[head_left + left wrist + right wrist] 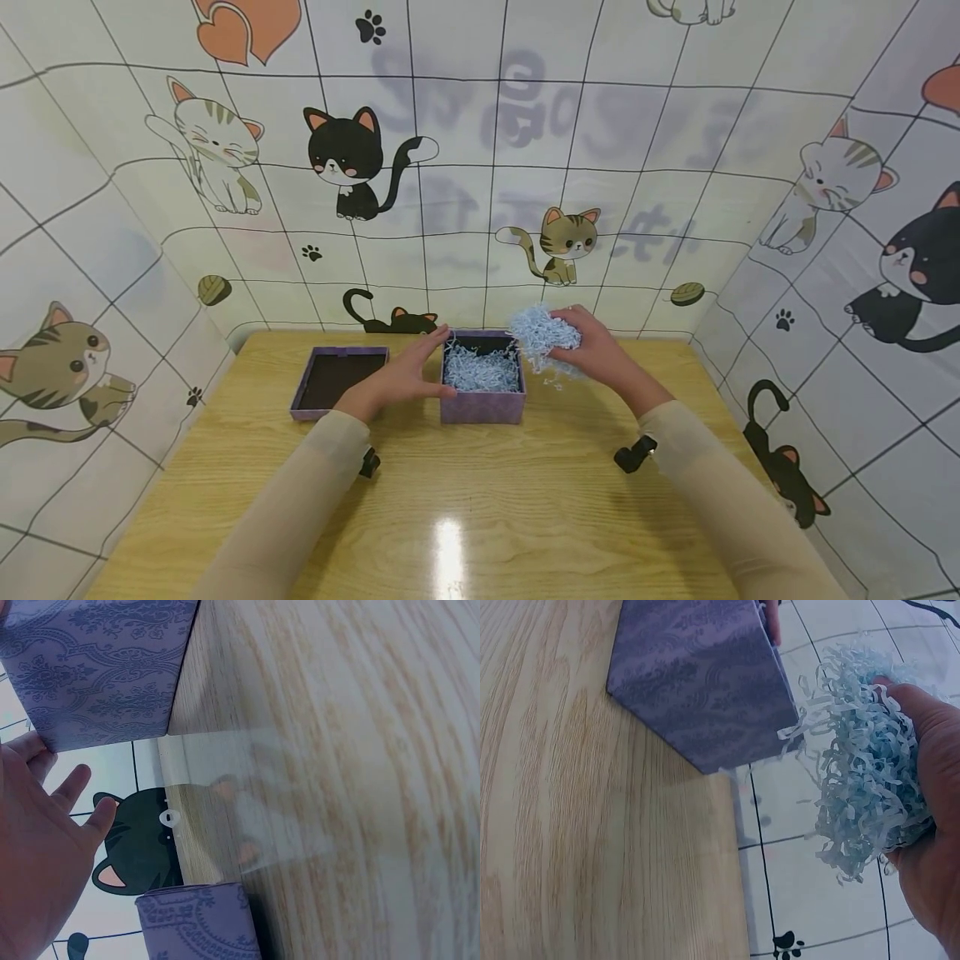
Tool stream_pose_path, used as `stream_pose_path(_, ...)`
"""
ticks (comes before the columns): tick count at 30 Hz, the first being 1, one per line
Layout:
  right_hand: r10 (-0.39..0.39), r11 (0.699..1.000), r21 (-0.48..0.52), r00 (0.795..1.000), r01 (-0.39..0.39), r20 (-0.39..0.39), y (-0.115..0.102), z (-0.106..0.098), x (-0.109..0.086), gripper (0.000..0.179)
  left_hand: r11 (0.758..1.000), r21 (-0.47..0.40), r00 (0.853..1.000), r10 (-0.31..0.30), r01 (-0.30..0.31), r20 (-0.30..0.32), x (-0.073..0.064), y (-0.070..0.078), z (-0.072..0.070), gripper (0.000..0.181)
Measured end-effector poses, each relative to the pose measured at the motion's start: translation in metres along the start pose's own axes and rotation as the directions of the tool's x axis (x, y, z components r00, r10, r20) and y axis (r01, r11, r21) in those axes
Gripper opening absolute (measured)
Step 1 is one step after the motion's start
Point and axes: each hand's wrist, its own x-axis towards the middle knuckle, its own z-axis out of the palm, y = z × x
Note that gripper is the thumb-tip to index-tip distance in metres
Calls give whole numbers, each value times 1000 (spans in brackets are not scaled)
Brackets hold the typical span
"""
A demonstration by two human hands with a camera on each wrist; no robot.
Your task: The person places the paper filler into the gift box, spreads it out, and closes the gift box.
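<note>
A purple patterned box [482,407] stands on the table with light-blue shredded paper [480,369] inside, below its dark upper lining. Beside the box's left wall is my left hand [401,379], its thumb at the front corner and its fingers spread toward the back corner. In the left wrist view those fingers [73,787] look extended and curl round nothing. To the box's upper right, my right hand [596,350] grips a clump of the same shredded paper [874,769] between thumb and fingers. Loose strands hang from the clump toward the box rim.
A matching purple lid [339,380] lies left of the box, its dark inside facing up. The wooden table [525,500] ends against a wall [465,200] of cat-printed sheeting, with more sheeting on both sides. A clear flat strip [247,795] shows between box and lid.
</note>
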Motion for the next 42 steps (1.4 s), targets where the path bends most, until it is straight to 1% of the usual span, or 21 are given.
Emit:
stream_pose_path(6,-32,999,-11,998,32,60,-13,12,14,67,1000,8,1000,7,-7,0,1,-1,0,128)
stream_pose_path(14,-63,998,27,989,60,136,-36,31,29,68,1000,13,1000,13,-13,6,2,-1,1,129)
stream_pose_path(21,-89,996,5,981,90,175,-42,51,41,66,1000,5,1000,2,-2,12,1,-1,1,129)
stream_pose_path(27,-73,997,-24,972,80,223,-46,66,51,68,999,4,999,-38,38,14,0,2,0,130)
stream_pose_path(31,-52,994,-77,963,74,263,-48,76,57,67,998,-4,998,-58,58,7,0,4,0,131)
stream_pose_path(36,-5,988,-143,953,50,304,-48,87,60,68,999,2,999,-45,45,9,0,5,-1,129)
stream_pose_path(42,25,983,-178,940,39,342,-51,99,64,68,999,0,999,-39,39,12,0,2,-1,128)
